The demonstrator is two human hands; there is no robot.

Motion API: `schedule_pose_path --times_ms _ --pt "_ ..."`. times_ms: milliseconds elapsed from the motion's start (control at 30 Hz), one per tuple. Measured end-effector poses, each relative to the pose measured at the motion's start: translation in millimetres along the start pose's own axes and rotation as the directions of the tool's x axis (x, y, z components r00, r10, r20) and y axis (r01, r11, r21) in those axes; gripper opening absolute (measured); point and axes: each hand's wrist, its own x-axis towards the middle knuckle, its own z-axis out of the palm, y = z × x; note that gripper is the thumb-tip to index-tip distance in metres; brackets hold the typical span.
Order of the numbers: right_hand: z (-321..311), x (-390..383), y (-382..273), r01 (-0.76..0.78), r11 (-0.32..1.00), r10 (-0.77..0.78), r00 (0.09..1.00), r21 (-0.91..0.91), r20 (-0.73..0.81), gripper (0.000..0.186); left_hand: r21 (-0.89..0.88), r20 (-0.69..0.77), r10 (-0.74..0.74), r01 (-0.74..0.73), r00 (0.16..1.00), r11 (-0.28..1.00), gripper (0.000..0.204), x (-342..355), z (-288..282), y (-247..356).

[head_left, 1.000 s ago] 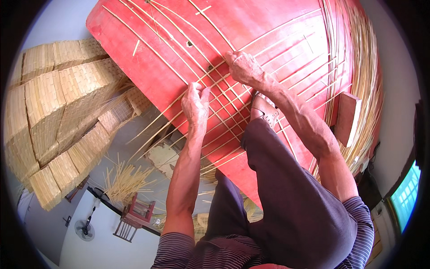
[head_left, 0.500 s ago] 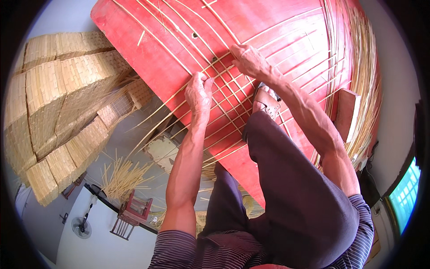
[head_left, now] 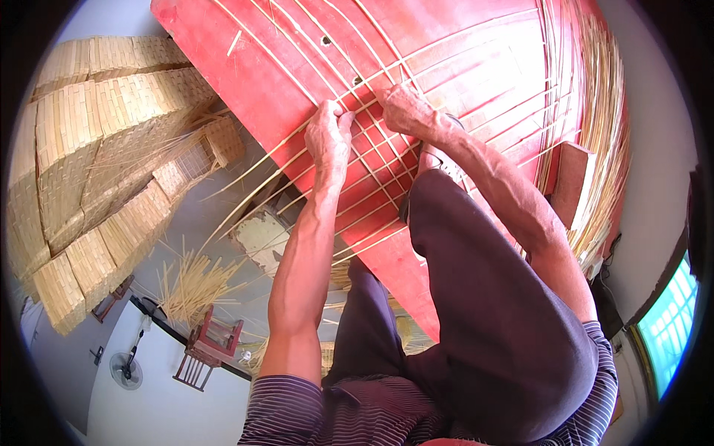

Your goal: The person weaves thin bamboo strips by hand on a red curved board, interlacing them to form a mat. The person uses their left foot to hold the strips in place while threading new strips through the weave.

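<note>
Thin pale bamboo strips cross in an open lattice (head_left: 377, 153) on a sloping red board (head_left: 256, 93). At the lattice's upper left corner my left hand (head_left: 327, 141) is closed, thumb and forefinger pinching at a bamboo strip. My right hand (head_left: 405, 111) is curled closed at the lattice's far right side, its fingertips on a strip and partly hidden by the hand itself. Long loose strip ends run out past both hands. Just below my right forearm, my sandalled foot (head_left: 437, 160) presses on the board beside the weave.
A thick bundle of long strips (head_left: 601, 111) lies along the board's right side, beside a reddish wooden block (head_left: 573, 184). Stacked woven panels (head_left: 111, 126) stand at the left. Cut strips (head_left: 195, 288), a small wooden stool (head_left: 212, 342) and a fan (head_left: 126, 369) are below them.
My right hand has come nearer to me across the lattice and slightly left. My left hand stays pinched near the same corner. The whole view has shifted a little.
</note>
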Motion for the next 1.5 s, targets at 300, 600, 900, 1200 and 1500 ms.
schedule_pose_path --times_ms 300,600,900,1200,1500 --pt "-2.2 5.0 19.0 0.082 0.995 -0.081 0.996 0.064 -0.025 0.012 0.002 0.063 -0.054 0.054 0.997 0.999 0.024 0.6 -3.2 3.9" --pt "-11.1 -18.4 9.9 -0.025 0.981 0.051 0.990 0.194 -0.134 0.019 -0.004 0.029 0.017 -0.017 0.999 1.000 0.025 1.7 -2.3 1.0" --pt "18.7 -55.9 10.0 -0.096 0.980 0.117 0.986 0.173 -0.115 0.014 -0.045 0.032 0.008 -0.007 0.999 0.999 0.027 1.0 -0.3 1.9" --pt "13.4 -45.0 13.1 -0.041 0.993 0.038 0.999 0.110 0.036 0.010 -0.059 0.025 0.006 -0.004 1.000 0.998 0.027 0.0 -0.4 -0.4" --pt "6.9 -40.6 10.2 -0.042 0.995 0.036 0.997 0.090 0.062 0.014 -0.042 0.013 0.033 -0.032 0.999 0.999 0.027 -1.5 -2.2 -3.7"
